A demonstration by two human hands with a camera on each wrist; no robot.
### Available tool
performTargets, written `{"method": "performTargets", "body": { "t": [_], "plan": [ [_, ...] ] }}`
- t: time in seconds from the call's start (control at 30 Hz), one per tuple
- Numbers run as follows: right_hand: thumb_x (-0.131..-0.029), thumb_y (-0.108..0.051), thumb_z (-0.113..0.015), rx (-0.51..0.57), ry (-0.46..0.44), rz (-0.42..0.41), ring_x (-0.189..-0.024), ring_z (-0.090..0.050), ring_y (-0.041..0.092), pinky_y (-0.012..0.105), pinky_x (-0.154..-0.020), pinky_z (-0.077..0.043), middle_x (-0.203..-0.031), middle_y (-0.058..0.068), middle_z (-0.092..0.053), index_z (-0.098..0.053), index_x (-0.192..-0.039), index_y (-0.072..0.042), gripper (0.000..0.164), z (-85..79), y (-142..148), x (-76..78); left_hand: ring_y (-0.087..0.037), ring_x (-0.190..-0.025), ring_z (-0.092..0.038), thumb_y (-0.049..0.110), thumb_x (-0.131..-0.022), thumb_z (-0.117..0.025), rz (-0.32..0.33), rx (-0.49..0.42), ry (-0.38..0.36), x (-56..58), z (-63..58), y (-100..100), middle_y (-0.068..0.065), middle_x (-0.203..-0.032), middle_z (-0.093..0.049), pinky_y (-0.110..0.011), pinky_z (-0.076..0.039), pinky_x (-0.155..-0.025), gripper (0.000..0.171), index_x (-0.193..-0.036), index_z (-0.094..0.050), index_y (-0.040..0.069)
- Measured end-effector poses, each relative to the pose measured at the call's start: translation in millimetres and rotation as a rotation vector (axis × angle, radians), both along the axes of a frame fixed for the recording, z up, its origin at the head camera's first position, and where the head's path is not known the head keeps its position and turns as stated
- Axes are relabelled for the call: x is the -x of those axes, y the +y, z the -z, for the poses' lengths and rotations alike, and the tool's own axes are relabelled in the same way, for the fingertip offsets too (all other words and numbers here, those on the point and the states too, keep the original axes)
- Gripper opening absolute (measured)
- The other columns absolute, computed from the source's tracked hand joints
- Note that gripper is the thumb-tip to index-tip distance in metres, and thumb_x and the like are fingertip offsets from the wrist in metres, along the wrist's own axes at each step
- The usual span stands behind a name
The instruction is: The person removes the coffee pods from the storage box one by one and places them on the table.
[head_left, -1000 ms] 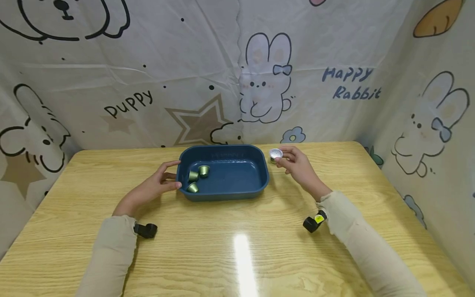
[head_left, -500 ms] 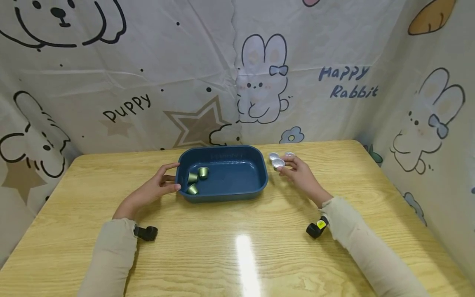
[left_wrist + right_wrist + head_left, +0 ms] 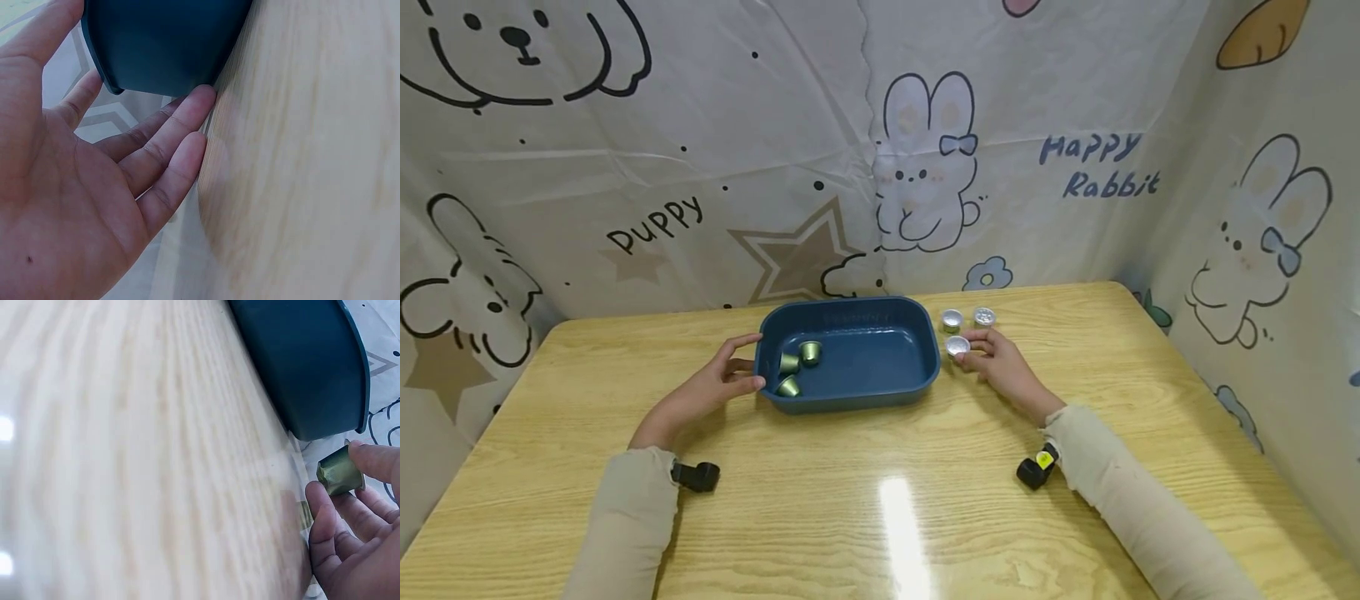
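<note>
Cloth (image 3: pixel 550 167) printed with puppies, stars and rabbits hangs past the left edge of the worktop (image 3: pixel 790 492) and on along its back edge. Over the worktop's left part reaches our beige left sleeve (image 3: pixel 625 517), with a small black wrist camera (image 3: pixel 697 477) at the cuff. Of our hands, the left hand (image 3: pixel 707 385) is spread wide, its fingers loosely extended; thumb and fingertips rest against the left end of a dark blue basin (image 3: pixel 865 358) without closing round it. The basin sits near the middle of the worktop's back edge. In its left end we count three green capsules (image 3: pixel 809 352): one close to the front left corner, another just behind it, the third to the right of that one.

Beside the basin's right end, near the back edge, a silver-lidded capsule (image 3: pixel 952 320) stands lid up. In front of it is the held capsule (image 3: pixel 957 345), green-bodied, its lid also upward; our right hand (image 3: pixel 1006 372) pinches it between thumb and fingers, parted only by its width. We cannot tell whether it touches the worktop. Slightly right and behind, a further capsule (image 3: pixel 984 317) stands lid up. Rightmost come our right wrist camera (image 3: pixel 1036 472) and right sleeve (image 3: pixel 1135 492).
</note>
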State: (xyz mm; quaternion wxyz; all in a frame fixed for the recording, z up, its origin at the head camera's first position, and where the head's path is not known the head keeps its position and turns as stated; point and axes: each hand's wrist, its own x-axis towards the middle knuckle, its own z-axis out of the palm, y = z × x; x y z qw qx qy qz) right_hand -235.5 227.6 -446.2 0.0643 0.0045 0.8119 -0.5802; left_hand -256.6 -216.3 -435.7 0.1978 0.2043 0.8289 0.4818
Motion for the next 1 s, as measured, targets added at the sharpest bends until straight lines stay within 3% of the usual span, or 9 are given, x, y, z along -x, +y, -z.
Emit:
{"method": "performTargets", "body": {
  "t": [0.53,1.0],
  "plan": [
    [-0.098,-0.011,-0.055,0.006,-0.034,-0.004,-0.082,-0.064,0.007,0.022,-0.067,-0.05,-0.133,0.027,-0.053,-0.038,-0.138,0.003,0.046,6.7,7,6.9,-0.046,-0.133,-0.04,0.027,-0.099,-0.056,-0.009,0.031,0.033,-1.8,-0.9,2,-0.031,-0.142,-0.041,-0.063,-0.033,-0.105,0.072,-0.154,-0.01,0.019],
    [-0.097,-0.009,-0.056,0.033,-0.034,0.002,-0.078,-0.063,0.005,0.02,-0.068,-0.052,-0.135,0.029,-0.051,-0.036,-0.14,0.004,0.049,10.9,7,9.9,-0.045,-0.136,-0.035,0.024,-0.099,-0.056,-0.001,-0.016,0.002,-0.6,0.2,0,-0.031,-0.145,-0.036,-0.061,-0.033,-0.106,0.073,-0.155,-0.008,0.019]
  ]
}}
